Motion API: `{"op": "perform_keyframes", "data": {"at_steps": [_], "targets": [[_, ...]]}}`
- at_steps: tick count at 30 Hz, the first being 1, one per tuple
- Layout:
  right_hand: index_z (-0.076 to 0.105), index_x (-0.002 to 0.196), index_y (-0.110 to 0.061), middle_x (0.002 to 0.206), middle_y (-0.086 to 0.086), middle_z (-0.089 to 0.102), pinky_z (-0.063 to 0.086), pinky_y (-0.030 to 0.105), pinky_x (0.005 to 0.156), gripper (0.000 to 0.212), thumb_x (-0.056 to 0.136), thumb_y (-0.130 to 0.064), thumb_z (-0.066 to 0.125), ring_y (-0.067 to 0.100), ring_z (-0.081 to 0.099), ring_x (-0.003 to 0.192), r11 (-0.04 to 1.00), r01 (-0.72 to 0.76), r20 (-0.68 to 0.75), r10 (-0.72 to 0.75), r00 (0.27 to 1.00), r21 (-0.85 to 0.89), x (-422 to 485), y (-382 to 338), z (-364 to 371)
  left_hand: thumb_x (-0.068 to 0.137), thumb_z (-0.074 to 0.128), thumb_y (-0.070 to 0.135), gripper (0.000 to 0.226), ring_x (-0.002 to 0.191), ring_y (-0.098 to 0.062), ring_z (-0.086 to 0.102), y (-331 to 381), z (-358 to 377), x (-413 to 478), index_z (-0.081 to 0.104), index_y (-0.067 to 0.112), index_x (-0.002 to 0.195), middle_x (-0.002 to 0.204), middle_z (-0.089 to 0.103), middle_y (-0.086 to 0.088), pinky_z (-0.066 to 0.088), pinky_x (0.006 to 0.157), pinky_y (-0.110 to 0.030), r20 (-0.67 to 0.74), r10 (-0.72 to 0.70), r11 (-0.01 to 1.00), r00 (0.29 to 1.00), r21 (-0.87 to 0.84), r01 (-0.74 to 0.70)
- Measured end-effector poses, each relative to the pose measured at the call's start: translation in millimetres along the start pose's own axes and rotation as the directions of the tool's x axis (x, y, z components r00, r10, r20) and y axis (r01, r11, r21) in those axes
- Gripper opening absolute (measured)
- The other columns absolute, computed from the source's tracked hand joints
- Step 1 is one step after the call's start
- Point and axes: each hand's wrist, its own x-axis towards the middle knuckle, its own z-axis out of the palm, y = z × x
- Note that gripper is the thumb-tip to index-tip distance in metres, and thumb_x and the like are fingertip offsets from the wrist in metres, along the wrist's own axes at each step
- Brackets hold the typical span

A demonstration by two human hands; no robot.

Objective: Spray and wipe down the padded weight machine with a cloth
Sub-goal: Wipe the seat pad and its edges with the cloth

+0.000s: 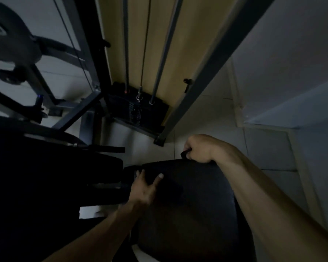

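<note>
Your left hand (144, 188) lies flat on the black seat pad (193, 201) of the weight machine. Its fingers are straight and spread apart, holding nothing, with the fingertips near the pad's far left corner. Your right hand (199, 148) is at the pad's far edge, to the right of the left hand and a little farther away. Its fingers are curled tight round a small dark object (185, 154) that sticks out to the left of the fist and touches the rim of the pad. The light is too dim to tell whether that object is a cloth, a strap or a handle.

The pad fills the near middle of the scene, under both of your forearms. A second black pad (95, 171) sits just to its left, with a narrow gap between the two.

Beyond your hands, the weight stack (140, 108) stands on the pale tiled floor (263, 148). Two guide rods (126, 44) and a thin cable (145, 44) run up from the weight stack in front of a tan panel (187, 35). A grey frame post (206, 76) slants down on the right of the stack, and its foot rests on the floor just beyond your right hand. At the far left, a dark round wheel (9, 36) is mounted on the machine's frame.
</note>
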Motion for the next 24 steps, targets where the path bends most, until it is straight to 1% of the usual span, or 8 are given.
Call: {"op": "perform_keyframes", "data": {"at_steps": [2, 5, 10, 14, 17, 20, 22, 24], "targets": [[0.067, 0.124, -0.012, 0.113, 0.002, 0.066, 0.057, 0.033, 0.085, 0.026, 0.102, -0.024, 0.061, 0.021, 0.064, 0.102, 1.0, 0.005, 0.042, -0.004, 0.999, -0.027, 29.5, -16.7, 9.4, 0.083, 0.058, 0.078, 0.103, 0.154, -0.026, 0.022, -13.0, -7.9, 13.9, 0.025, 0.021, 0.162, 0.17, 0.013, 0.0, 0.023, 0.126, -0.042, 0.026, -0.034, 0.999, 0.999, -0.024, 0.035], [0.067, 0.124, -0.012, 0.116, 0.004, 0.067, 0.057, 0.039, 0.096, 0.028, 0.099, -0.023, 0.065, 0.024, 0.065, 0.105, 0.999, -0.012, 0.074, 0.015, 0.997, -0.043, 65.9, -36.0, 26.1, 0.083, 0.057, 0.08, 0.097, 0.148, -0.026, 0.037, -25.1, -13.1, 25.7, 0.034, 0.023, 0.158, 0.164, 0.033, -0.002, 0.033, 0.121, -0.042, 0.09, -0.033, 0.999, 0.995, 0.009, 0.032], [0.067, 0.131, -0.014, 0.122, 0.006, 0.066, 0.057, 0.035, 0.095, 0.033, 0.099, -0.021, 0.066, 0.024, 0.064, 0.107, 0.998, -0.025, 0.079, 0.03, 0.996, -0.065, 115.8, -72.2, 55.9, 0.088, 0.047, 0.079, 0.094, 0.147, -0.029, 0.036, -43.0, -18.8, 27.8, 0.031, 0.02, 0.16, 0.163, 0.037, -0.002, 0.035, 0.119, -0.042, 0.06, 0.08, 0.98, 0.995, 0.175, -0.09], [0.068, 0.122, -0.014, 0.119, 0.007, 0.067, 0.059, 0.034, 0.091, 0.026, 0.097, -0.021, 0.065, 0.025, 0.066, 0.103, 0.997, -0.03, 0.059, 0.034, 0.998, -0.074, 151.9, -99.0, 85.0, 0.099, 0.048, 0.062, 0.073, 0.143, -0.026, 0.035, -54.6, -25.2, 24.3, 0.028, 0.028, 0.161, 0.165, 0.029, 0.008, 0.033, 0.112, -0.033, 0.055, 0.201, 0.944, 0.978, 0.256, -0.209], [0.072, 0.117, -0.011, 0.119, 0.005, 0.069, 0.058, 0.035, 0.094, 0.024, 0.095, -0.019, 0.066, 0.026, 0.067, 0.106, 0.997, 0.0, 0.064, 0.005, 0.998, -0.08, 177.9, -115.2, 101.8, 0.101, 0.056, 0.04, 0.055, 0.145, -0.016, 0.038, -73.5, -35.1, 31.4, 0.042, 0.032, 0.154, 0.163, 0.032, 0.012, 0.033, 0.111, -0.025, -0.007, 0.29, 0.941, 0.957, 0.185, -0.284], [0.072, 0.123, -0.015, 0.113, -0.003, 0.064, 0.052, 0.024, 0.089, 0.028, 0.094, -0.017, 0.072, 0.02, 0.064, 0.113, 0.998, 0.033, 0.108, -0.028, 0.994, -0.05, 190.9, -126.4, 109.5, 0.097, 0.06, 0.031, 0.055, 0.148, -0.011, 0.035, -93.7, -43.1, 39.4, 0.047, 0.03, 0.15, 0.162, 0.035, 0.01, 0.031, 0.114, -0.024, -0.094, 0.261, 0.956, 0.961, 0.163, -0.244], [0.074, 0.117, -0.017, 0.106, -0.002, 0.067, 0.053, 0.025, 0.086, 0.026, 0.091, -0.02, 0.076, 0.019, 0.066, 0.108, 0.996, 0.056, 0.124, -0.046, 0.991, -0.076, 198.9, -128.7, 111.8, 0.096, 0.063, 0.033, 0.062, 0.149, -0.014, 0.034, -107.8, -45.0, 47.5, 0.042, 0.026, 0.154, 0.163, 0.035, 0.006, 0.029, 0.117, -0.026, -0.076, 0.195, 0.971, 0.978, 0.156, -0.182], [0.073, 0.119, -0.018, 0.109, -0.002, 0.065, 0.052, 0.027, 0.087, 0.029, 0.092, -0.029, 0.076, 0.02, 0.064, 0.109, 0.995, 0.049, 0.165, -0.034, 0.986, -0.091, 203.3, -124.7, 107.7, 0.095, 0.066, 0.037, 0.069, 0.15, -0.016, 0.033, -117.8, -45.0, 54.6, 0.038, 0.023, 0.156, 0.164, 0.034, 0.002, 0.027, 0.118, -0.026, -0.029, 0.147, 0.975, 0.989, 0.174, -0.14]]}}
